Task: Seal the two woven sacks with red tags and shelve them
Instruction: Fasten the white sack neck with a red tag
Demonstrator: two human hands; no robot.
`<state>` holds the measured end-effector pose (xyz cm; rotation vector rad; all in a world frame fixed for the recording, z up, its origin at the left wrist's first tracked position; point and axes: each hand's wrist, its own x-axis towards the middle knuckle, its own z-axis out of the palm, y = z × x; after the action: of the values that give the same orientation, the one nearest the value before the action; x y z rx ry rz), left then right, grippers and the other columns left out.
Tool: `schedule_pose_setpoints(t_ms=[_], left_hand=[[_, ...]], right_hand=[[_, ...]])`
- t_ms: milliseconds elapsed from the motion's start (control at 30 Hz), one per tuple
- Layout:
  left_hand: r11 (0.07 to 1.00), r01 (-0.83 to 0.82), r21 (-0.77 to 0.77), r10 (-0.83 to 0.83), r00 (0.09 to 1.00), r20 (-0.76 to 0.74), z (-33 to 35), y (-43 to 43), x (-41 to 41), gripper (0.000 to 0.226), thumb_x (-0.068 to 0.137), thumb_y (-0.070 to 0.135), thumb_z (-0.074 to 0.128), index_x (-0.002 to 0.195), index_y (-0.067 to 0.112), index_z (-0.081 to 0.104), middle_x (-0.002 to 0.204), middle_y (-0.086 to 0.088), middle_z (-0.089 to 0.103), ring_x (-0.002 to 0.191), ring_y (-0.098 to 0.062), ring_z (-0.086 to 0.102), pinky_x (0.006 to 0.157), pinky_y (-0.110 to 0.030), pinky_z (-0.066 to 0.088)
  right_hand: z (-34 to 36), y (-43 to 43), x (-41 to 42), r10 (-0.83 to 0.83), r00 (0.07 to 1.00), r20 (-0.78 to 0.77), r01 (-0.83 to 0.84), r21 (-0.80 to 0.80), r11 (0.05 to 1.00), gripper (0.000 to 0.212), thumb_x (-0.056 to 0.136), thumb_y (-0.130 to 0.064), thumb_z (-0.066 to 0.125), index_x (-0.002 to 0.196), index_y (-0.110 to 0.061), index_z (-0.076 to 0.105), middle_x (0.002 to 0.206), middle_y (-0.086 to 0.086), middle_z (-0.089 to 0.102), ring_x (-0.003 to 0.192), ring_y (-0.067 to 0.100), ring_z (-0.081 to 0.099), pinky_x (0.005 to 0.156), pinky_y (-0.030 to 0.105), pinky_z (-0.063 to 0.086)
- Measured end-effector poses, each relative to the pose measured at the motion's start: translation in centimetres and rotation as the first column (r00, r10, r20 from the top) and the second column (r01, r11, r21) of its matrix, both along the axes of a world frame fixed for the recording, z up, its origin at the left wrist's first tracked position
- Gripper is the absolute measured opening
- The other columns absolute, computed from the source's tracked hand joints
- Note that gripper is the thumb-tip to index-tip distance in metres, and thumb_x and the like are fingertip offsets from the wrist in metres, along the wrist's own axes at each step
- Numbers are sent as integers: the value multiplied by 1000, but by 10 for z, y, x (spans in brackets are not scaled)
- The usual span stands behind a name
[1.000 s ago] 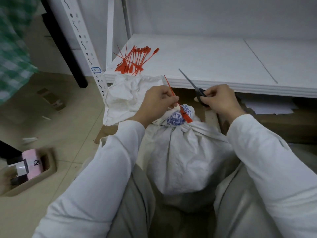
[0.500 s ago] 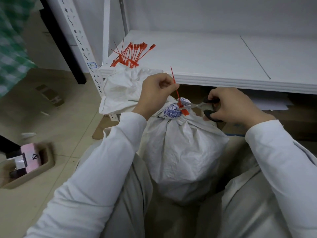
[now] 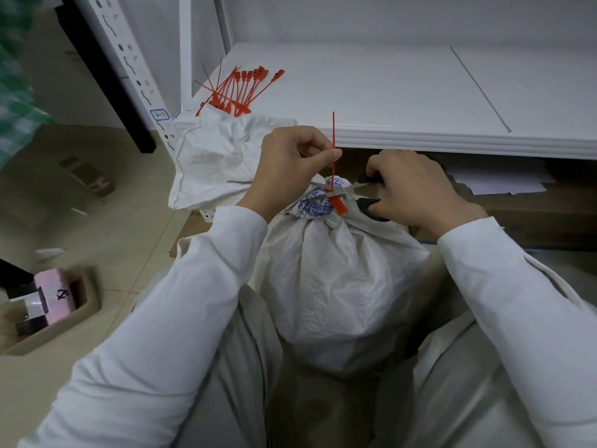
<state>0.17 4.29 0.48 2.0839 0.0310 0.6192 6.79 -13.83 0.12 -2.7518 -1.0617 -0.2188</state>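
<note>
White shelf (image 3: 387,101) board fills the upper right of the frame, and a bundle of spare tags (image 3: 239,92) lies at its left end. Tiled floor runs down the left side, with a tray (image 3: 85,307) at lower left.

**Position of work.** One sack (image 3: 336,286) stands at centre frame between the person's knees. Its neck is gathered and cinched by a red tag (image 3: 340,205). The second sack (image 3: 219,163) lies slumped left of centre against the shelf upright, and no tag is visible on it.

**Hands.**
- Left hand (image 3: 290,166): thumb and forefinger pinch the tag's tail (image 3: 333,137) and hold it upright and taut above the neck. The other fingers are curled.
- Right hand (image 3: 416,192): fingers are curled through the black handles of the scissors (image 3: 339,189). The blades stand slightly apart on either side of the tail, just above the lock head.

**Step in hand.** Judged from this layout, the first sack is sealed and the surplus tail is being trimmed. Neither sack is on the shelf yet.

**Next move.**
1. Close the blades squarely across the tail, close to the lock head.
2. Keep the tail under tension so that it does not slip sideways.
3. Keep the blade tips clear of the gathered neck, which sits directly below the blades and would be easy to nick.
4. Set down the scissors and the cut piece, then lift the sack to the shelf.
5. Tag the second sack in the same way.
</note>
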Motion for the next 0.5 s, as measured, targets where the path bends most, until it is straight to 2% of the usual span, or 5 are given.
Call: schedule_pose_setpoints(t_ms=[167, 267, 367, 500], left_hand=[[999, -17, -33, 16, 1000, -16, -1, 2, 1, 10, 83, 17, 73, 82, 7, 73, 74, -4, 72, 70, -16, 69, 75, -37, 59], [999, -23, -50, 22, 999, -29, -1, 4, 2, 9, 83, 16, 74, 82, 7, 73, 73, -4, 72, 69, -17, 69, 74, -35, 59], [998, -15, -55, 13, 1000, -26, -1, 6, 2, 8, 83, 15, 74, 80, 8, 72, 71, -5, 71, 67, -16, 68, 71, -32, 59], [998, -8, -55, 6, 999, -37, -3, 9, 4, 9, 83, 14, 73, 81, 6, 71, 71, -6, 70, 68, -19, 68, 72, -35, 59]], right_hand=[[-8, 0, -1, -20, 997, -69, 23, 44, 999, 44, 71, -41, 73, 109, -21, 64, 103, -3, 61, 95, 24, 57, 71, 31, 43], [-12, 4, -2, -6, 997, -71, 10, 57, 998, 47, 69, -44, 72, 109, -22, 62, 102, -4, 59, 92, 22, 57, 71, 31, 43], [-16, 7, -4, 27, 997, -76, -24, 50, 998, 47, 71, -45, 71, 109, -20, 58, 103, -3, 55, 84, 20, 52, 66, 29, 37], [-20, 10, -3, 55, 996, -73, -53, 33, 998, 48, 72, -42, 72, 111, -18, 57, 106, -1, 56, 84, 20, 53, 64, 28, 37]])
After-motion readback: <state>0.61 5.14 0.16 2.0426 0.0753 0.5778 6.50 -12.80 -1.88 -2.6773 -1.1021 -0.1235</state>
